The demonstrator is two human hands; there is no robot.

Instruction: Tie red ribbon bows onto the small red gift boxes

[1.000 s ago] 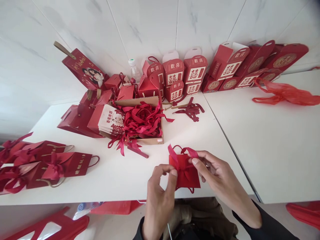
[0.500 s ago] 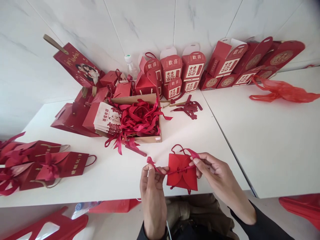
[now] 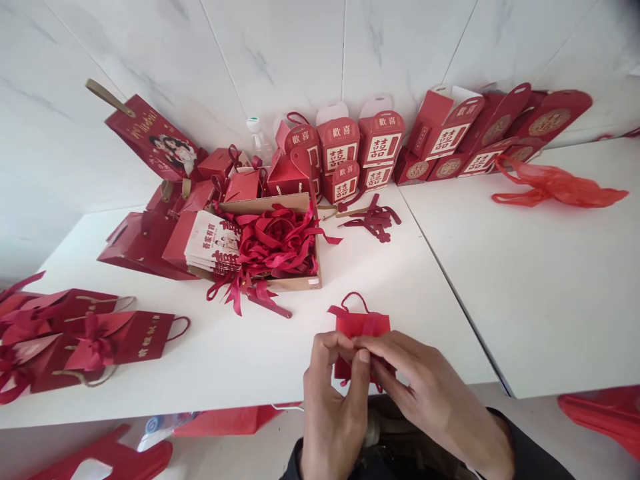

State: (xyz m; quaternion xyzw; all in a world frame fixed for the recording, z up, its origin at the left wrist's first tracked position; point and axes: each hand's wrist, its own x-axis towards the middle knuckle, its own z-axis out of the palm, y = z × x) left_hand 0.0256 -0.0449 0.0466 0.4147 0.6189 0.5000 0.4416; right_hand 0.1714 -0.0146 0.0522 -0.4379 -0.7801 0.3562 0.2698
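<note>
Near the front edge of the table stands a small red gift box (image 3: 363, 323) with a cord handle looped at its far side. My left hand (image 3: 335, 393) and my right hand (image 3: 420, 380) meet over its top, fingertips pinched together on a dark pink ribbon (image 3: 370, 325). One ribbon end lies across the far part of the box and sticks out to the left. The middle of the box top and the crossing of the ribbon are hidden behind my fingers.
A cardboard box (image 3: 314, 283) heaped with ribbons stands ahead, left. Finished-looking bowed gift boxes (image 3: 145, 337) lie far left. Red boxes (image 3: 383, 143) line the wall. Loose dark red cords (image 3: 377, 220) and a red plastic bag (image 3: 560, 187) lie further right.
My hands have come together over the gift box from either side. The ribbon ends, held apart before, are now gathered at the middle. The view has shifted slightly.
</note>
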